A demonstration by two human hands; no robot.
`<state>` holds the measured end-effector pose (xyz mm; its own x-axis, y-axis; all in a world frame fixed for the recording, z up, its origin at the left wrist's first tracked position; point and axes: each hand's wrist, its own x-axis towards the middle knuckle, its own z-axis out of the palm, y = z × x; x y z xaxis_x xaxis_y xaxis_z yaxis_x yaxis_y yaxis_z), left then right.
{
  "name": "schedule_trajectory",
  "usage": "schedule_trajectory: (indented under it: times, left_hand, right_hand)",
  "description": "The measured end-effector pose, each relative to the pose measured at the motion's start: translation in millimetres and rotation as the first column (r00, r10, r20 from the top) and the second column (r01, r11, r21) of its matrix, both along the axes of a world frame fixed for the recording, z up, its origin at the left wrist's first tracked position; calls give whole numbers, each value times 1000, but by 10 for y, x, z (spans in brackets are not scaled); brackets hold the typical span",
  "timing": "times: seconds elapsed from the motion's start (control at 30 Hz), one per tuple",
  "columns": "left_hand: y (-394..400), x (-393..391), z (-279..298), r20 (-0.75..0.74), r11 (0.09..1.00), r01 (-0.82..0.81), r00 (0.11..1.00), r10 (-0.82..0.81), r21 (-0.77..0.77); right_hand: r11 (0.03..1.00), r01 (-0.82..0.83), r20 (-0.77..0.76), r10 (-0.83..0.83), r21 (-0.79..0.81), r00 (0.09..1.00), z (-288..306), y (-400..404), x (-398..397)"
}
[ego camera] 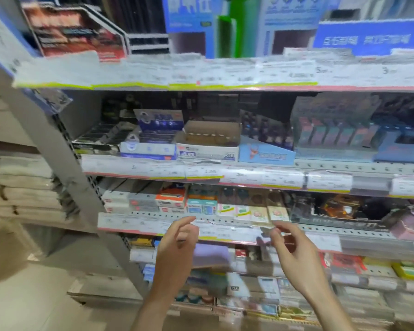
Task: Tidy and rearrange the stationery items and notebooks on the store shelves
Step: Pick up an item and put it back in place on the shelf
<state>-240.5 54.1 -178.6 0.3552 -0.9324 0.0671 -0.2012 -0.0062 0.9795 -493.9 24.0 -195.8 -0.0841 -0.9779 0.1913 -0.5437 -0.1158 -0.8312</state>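
Both my hands are raised in front of a store shelf unit full of small stationery boxes. My left hand (177,244) hangs in front of the price-label rail (139,222) of the third shelf, fingers loosely curled and holding nothing. My right hand (289,247) is at the same height, thumb and forefinger close together near a small blurred bit at the rail; what it is I cannot tell. Just above my hands sits a row of small eraser-like boxes (239,211) in white, teal and pink.
The shelf above carries an open cardboard box (210,139), a light blue display box (265,154) and a tray of pastel packs (332,134). A dark display tray (339,211) stands at right. Lower shelves hold more packs. A grey upright (58,149) and floor lie left.
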Motion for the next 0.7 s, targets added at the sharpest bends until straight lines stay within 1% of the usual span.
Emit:
schedule_trajectory:
  times: [0.07, 0.17, 0.27, 0.37, 0.57, 0.7]
  left_hand:
    - [-49, 311, -18, 72, 1000, -23, 997, 22, 7]
    - [-101, 662, -121, 76, 999, 13, 997, -17, 42]
    - [-114, 888, -325, 101, 999, 31, 994, -34, 31]
    - [-95, 1035, -665, 37, 994, 0, 999, -4, 105]
    - [-126, 1086, -1311, 37, 962, -28, 999, 19, 272]
    - [-259, 998, -1572, -21, 953, 13, 1000, -6, 304]
  right_hand:
    - [1000, -3, -16, 3, -24, 1000, -26, -85, 302]
    - [1000, -7, -7, 7, -21, 1000, -85, -188, 666]
    - [1000, -30, -1, 30, 5, 1000, -170, -251, 935]
    - [999, -11, -44, 13, 31, 999, -301, -242, 1102]
    - [983, 56, -82, -42, 173, 996, -705, -116, 1111]
    - [951, 115, -116, -84, 288, 990, -941, -73, 1077]
